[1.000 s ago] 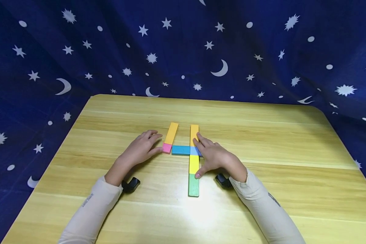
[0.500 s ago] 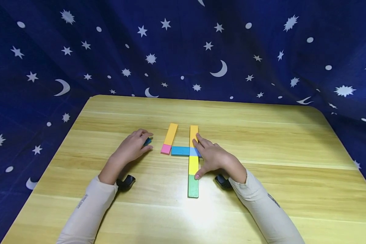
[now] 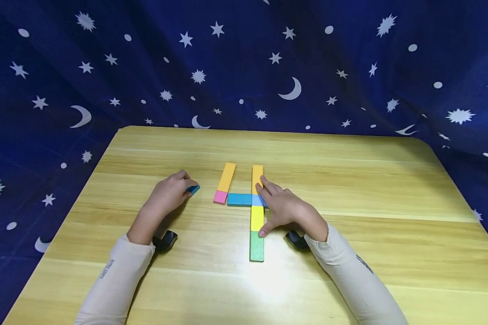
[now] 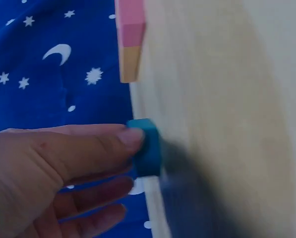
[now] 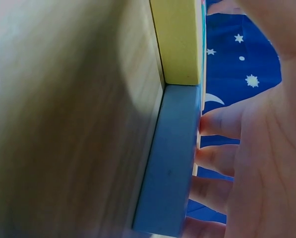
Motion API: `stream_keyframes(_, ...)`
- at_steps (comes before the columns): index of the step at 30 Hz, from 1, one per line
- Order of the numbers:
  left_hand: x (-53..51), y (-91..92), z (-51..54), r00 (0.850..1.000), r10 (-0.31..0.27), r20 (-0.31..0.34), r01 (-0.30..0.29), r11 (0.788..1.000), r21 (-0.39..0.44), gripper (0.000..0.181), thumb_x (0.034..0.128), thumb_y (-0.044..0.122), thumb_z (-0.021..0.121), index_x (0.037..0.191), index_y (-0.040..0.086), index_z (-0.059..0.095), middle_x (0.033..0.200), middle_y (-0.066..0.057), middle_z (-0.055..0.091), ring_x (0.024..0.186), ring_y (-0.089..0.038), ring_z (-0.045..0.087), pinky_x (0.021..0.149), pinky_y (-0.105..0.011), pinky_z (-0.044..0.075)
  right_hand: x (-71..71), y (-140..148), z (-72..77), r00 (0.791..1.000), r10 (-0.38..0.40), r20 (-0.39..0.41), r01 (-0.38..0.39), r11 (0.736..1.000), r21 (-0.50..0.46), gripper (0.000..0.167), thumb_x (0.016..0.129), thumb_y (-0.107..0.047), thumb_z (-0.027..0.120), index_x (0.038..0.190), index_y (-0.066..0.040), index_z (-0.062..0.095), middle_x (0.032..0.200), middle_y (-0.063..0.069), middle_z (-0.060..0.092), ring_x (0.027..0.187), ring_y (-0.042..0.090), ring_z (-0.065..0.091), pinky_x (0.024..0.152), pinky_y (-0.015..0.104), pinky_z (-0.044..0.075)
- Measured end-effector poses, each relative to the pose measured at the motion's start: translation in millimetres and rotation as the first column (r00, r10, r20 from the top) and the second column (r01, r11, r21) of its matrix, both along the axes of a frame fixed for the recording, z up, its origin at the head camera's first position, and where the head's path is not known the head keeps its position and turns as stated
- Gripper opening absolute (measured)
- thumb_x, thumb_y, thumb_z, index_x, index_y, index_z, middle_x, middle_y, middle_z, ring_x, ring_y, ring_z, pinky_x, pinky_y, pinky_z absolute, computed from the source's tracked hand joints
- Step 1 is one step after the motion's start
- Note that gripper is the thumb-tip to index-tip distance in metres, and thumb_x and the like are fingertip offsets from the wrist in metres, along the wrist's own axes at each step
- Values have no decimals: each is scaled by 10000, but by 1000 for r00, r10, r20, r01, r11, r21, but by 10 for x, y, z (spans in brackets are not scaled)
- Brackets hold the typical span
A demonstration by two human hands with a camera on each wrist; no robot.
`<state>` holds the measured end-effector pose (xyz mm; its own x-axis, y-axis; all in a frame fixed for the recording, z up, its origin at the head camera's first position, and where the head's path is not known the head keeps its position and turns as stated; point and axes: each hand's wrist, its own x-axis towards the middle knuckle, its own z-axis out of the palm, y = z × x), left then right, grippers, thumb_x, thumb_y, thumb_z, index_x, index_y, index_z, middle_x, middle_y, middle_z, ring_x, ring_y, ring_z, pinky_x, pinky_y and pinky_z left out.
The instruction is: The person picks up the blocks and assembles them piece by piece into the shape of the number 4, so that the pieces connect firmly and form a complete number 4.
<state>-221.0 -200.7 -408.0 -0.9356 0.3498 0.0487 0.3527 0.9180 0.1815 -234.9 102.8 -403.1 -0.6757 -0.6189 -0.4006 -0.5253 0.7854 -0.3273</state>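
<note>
My left hand (image 3: pixel 168 192) pinches a small blue-teal block (image 3: pixel 193 189) between thumb and fingers, left of the laid-out blocks. In the left wrist view the thumb lies on that block (image 4: pixel 148 148), close to the tabletop. My right hand (image 3: pixel 284 208) spreads over a column of flat blocks: orange (image 3: pixel 257 175), light blue (image 3: pixel 257 200), yellow (image 3: pixel 257 218) and green (image 3: pixel 256 246). Its thumb touches the green block, and its fingertips reach the upper part. Under its palm a blue block (image 5: pixel 170 158) adjoins the yellow block (image 5: pixel 181 44); in the head view the palm mostly hides it.
Left of the column lies a blue block (image 3: pixel 239 199), pointing sideways. A pink block (image 3: pixel 220 197) and a slanted orange block (image 3: pixel 227 176) stand end to end beside it. The wooden table (image 3: pixel 349 176) meets a dark blue curtain (image 3: pixel 244 58) with stars and moons.
My left hand has moved left, away from the pink block, and a blue-teal block has come into sight between its fingers. The right hand keeps its place on the column.
</note>
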Motion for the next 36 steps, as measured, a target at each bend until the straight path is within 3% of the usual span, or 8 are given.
stream_keyframes(3,1,2,-32,997,-2,-77,1,1000,-10,238,791,106,704,1028,92,700,954,-102,613,806,-240,619,616,-372,535,-1,-17,11,1000,-3,9,3,1000,-11,1259,562,-629,742,1471,-71,72,1533,132,-81,1407,323,57,1076,580,184)
stream_keyframes(6,13,2,-71,994,9,-108,-9,1000,-5,216,800,130,697,1004,61,702,962,-103,645,808,-246,642,622,-367,541,-4,-47,18,1000,-3,20,3,1000,-16,1258,563,-622,746,1472,-79,66,1534,124,-86,1410,315,48,1081,577,172)
stream_keyframes(13,-29,52,-63,998,-46,-34,45,998,-37,326,836,168,660,1121,10,645,1189,-160,606,1031,-320,609,802,-427,521,-5,-48,31,1000,-8,19,8,1000,-1,1269,561,-635,739,1473,-87,47,1533,117,-100,1410,313,45,1086,573,164)
stream_keyframes(16,-151,100,-26,996,-81,45,82,996,-18,389,847,176,648,1190,0,594,1259,-169,554,1072,-335,582,832,-431,508,-3,-19,42,1000,-23,15,23,1000,7,1269,558,-631,742,1474,-93,49,1534,112,-99,1410,312,46,1088,572,160)
stream_keyframes(21,-453,182,7,977,-122,177,112,992,63,403,877,124,601,1254,-4,535,1340,-174,473,1111,-331,554,865,-415,488,2,13,30,1000,-23,20,23,1000,-9,1263,560,-626,745,1474,-88,58,1535,118,-91,1408,322,50,1082,582,162)
stream_keyframes(28,-828,313,4,973,-132,189,122,990,63,339,917,32,472,1244,33,557,1335,-151,482,974,-332,596,834,-396,475,6,9,5,1000,-16,21,16,1000,-21,1263,562,-624,745,1473,-83,57,1533,124,-94,1407,327,46,1084,576,163)
stream_keyframes(32,-958,419,36,975,-109,193,107,994,22,357,918,21,428,1249,52,560,1338,-134,486,1023,-345,576,881,-409,463,4,11,-2,1000,-17,16,18,1000,-16,1270,556,-632,741,1474,-88,52,1533,123,-97,1408,321,43,1087,571,165)
stream_keyframes(36,-1024,519,81,971,-100,215,108,994,-25,381,924,36,405,1284,68,528,1365,-129,457,1125,-372,518,984,-441,406,4,15,-8,1000,-17,11,17,1000,-7,1275,553,-644,735,1474,-93,46,1533,118,-100,1409,316,42,1089,562,170)
